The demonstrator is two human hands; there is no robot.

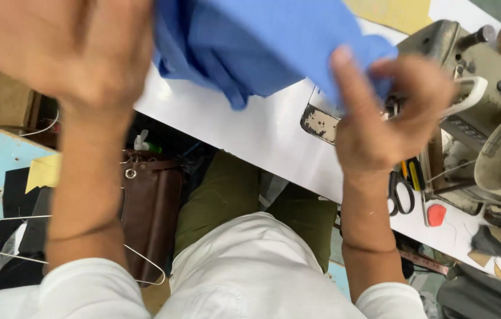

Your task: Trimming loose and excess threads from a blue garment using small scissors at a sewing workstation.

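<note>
Near the body, a brown bag [151, 207] hangs beside the white worktop [250, 136]. Right hand [380, 112]: fingers pinched on the blue cloth [250, 41] above the worktop. Left hand [61, 53]: blurred, grip indiscernible. Beyond: scissors [401, 192], sewing machine [475, 88].

sleeves: white, pushed up | shirt: white | trousers: olive green | hands: bare

The blue cloth [262, 41] is soft and crumpled. It hangs above the white table [250, 136], bunched up, with one corner drooping down.
</note>
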